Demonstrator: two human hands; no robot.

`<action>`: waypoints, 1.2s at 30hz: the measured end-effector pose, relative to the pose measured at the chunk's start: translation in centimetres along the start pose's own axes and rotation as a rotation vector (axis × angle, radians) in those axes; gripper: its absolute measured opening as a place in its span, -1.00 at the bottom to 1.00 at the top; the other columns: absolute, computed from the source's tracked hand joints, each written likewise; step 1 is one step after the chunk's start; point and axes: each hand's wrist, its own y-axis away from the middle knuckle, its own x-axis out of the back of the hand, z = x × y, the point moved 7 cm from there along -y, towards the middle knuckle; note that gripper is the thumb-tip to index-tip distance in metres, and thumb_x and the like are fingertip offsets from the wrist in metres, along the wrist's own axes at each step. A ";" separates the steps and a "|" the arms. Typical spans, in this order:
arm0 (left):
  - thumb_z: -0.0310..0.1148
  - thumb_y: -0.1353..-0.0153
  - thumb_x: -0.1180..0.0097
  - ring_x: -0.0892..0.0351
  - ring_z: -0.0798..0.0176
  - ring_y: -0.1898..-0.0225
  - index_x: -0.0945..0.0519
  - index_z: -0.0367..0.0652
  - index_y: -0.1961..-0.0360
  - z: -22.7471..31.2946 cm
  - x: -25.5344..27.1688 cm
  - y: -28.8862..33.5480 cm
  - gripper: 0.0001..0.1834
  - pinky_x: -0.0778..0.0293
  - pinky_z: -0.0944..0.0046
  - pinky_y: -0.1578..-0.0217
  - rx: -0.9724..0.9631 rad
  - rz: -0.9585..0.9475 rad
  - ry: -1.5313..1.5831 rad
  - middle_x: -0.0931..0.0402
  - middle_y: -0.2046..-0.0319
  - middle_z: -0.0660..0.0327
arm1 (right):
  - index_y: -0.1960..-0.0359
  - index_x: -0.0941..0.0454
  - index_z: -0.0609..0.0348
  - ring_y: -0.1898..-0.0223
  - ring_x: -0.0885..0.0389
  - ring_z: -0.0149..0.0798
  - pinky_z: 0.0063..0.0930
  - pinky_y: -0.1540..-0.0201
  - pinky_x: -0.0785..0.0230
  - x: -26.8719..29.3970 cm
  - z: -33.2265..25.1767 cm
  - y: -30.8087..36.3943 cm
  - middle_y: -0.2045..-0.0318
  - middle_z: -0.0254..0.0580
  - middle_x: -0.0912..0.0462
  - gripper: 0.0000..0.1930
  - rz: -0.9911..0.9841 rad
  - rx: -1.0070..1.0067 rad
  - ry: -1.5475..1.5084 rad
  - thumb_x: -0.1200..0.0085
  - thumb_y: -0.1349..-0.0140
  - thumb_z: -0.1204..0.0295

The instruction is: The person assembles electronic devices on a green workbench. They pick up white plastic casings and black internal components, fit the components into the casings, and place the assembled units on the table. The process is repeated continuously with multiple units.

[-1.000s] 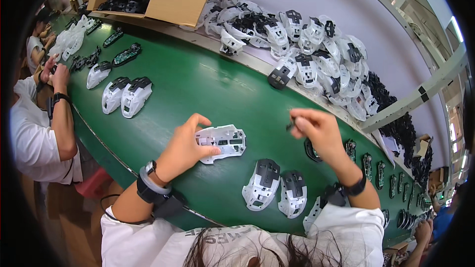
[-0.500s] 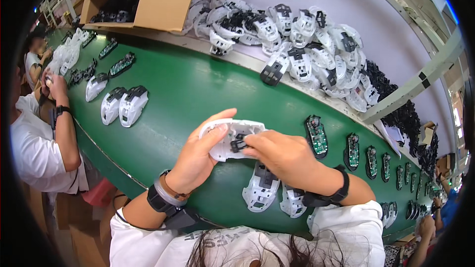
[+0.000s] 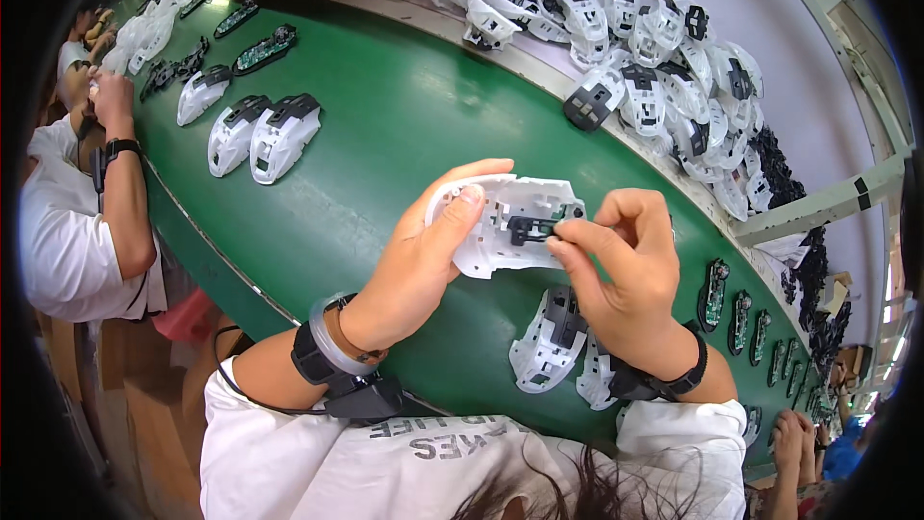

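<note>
My left hand (image 3: 409, 274) grips a white computer mouse shell (image 3: 486, 250) by its left end, hollow inner side up, with the thumb pressed inside the rim. Within the shell lies a small black plastic part (image 3: 525, 231). The thumb and forefinger of my right hand (image 3: 630, 284) pinch the right end of this black part. Whether it is seated in the shell or only held there, I cannot tell. Just below the hands, a white mouse shell with a black piece (image 3: 547, 342) rests on the green table, and another white shell (image 3: 599, 380) lies partly under my right wrist.
White shells with black pieces (image 3: 284, 140) lie on the green table (image 3: 385, 87) at left. A heap of shells (image 3: 664, 77) fills the back shelf, beside small black parts (image 3: 770, 169). Circuit boards in black bases (image 3: 713, 294) line the right. A co-worker (image 3: 87, 221) sits left.
My view has shifted, so the table things appear displaced. My right hand has turned and moved back to the black part's right end, leaving more of that part visible. My left hand keeps the shell.
</note>
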 end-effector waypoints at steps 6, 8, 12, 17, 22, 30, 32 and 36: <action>-0.51 -0.15 0.01 -0.44 0.40 0.06 -0.29 -0.23 -0.20 0.5 0.0 0.3 -0.47 -0.40 0.36 0.04 -0.083 -0.012 -0.228 -0.44 0.05 0.19 | 0.41 -0.57 0.20 0.35 -0.39 -0.20 -0.37 0.39 -0.28 -1.8 -1.1 -1.1 0.38 -0.21 -0.35 -0.79 -0.083 0.082 0.032 -0.28 0.15 0.52; -0.57 -0.09 0.00 -0.44 0.40 0.07 -0.29 -0.22 -0.19 0.6 0.1 0.5 -0.43 -0.41 0.35 0.03 -0.096 0.001 -0.277 -0.45 0.06 0.20 | 0.42 -0.57 0.20 0.34 -0.38 -0.21 -0.37 0.38 -0.26 -1.8 -1.6 -1.2 0.39 -0.22 -0.34 -0.80 -0.092 0.095 0.098 -0.28 0.14 0.51; -0.64 -0.04 0.02 -0.46 0.44 0.14 -0.34 -0.22 -0.13 0.6 -0.1 0.9 -0.46 -0.43 0.41 0.11 -0.111 0.055 -0.324 -0.47 0.12 0.23 | 0.43 -0.57 0.19 0.35 -0.35 -0.20 -0.36 0.37 -0.20 -1.9 -1.7 -0.5 0.38 -0.22 -0.34 -0.81 -0.107 0.122 0.148 -0.28 0.13 0.46; -0.68 0.00 0.05 -0.47 0.47 0.20 -0.41 -0.24 -0.04 0.1 0.3 1.1 -0.51 -0.45 0.44 0.17 -0.099 0.071 -0.392 -0.49 0.18 0.24 | 0.45 -0.58 0.16 0.36 -0.31 -0.19 -0.33 0.35 -0.16 -2.9 -1.6 -0.1 0.40 -0.23 -0.31 -0.83 -0.210 0.149 0.096 -0.27 0.09 0.43; -0.68 -0.01 0.06 -0.47 0.50 0.23 -0.44 -0.25 0.00 -0.3 -0.4 1.2 -0.55 -0.44 0.47 0.22 -0.147 0.044 -0.455 -0.51 0.21 0.26 | 0.47 -0.57 0.12 0.34 -0.29 -0.19 -0.33 0.34 -0.14 -2.1 -1.2 1.0 0.40 -0.21 -0.30 -0.83 -0.245 0.040 0.101 -0.30 0.12 0.44; -0.70 -0.04 0.09 -0.50 0.41 0.14 -0.47 -0.29 0.04 1.6 -0.9 1.7 -0.60 -0.41 0.41 0.10 -0.238 0.054 -0.512 -0.52 0.16 0.20 | 0.06 -0.27 0.25 0.36 -0.39 -0.18 -0.38 0.32 -0.32 -2.4 1.3 0.7 0.22 -0.06 -0.29 -0.35 -0.050 -0.259 -0.426 -0.40 0.21 0.55; -0.71 -0.05 0.11 -0.50 0.39 0.10 -0.48 -0.30 0.05 1.8 -0.9 1.9 -0.60 -0.40 0.40 0.06 -0.263 0.042 -0.568 -0.52 0.14 0.18 | -0.02 -0.20 0.26 0.37 -0.42 -0.22 -0.41 0.32 -0.36 -3.2 1.9 0.6 0.14 -0.06 -0.30 -0.28 -0.141 -0.310 -0.462 -0.40 0.19 0.53; -0.68 -0.02 0.07 -0.50 0.38 0.09 -0.48 -0.31 0.04 1.9 -0.7 1.9 -0.59 -0.41 0.38 0.05 -0.187 0.042 -0.534 -0.53 0.15 0.19 | -0.09 -0.24 0.14 -0.06 -0.40 -0.09 -0.14 -0.10 -0.21 -1.2 0.4 -0.3 0.00 -0.09 -0.42 -0.25 0.036 0.125 -0.334 -0.40 0.19 0.43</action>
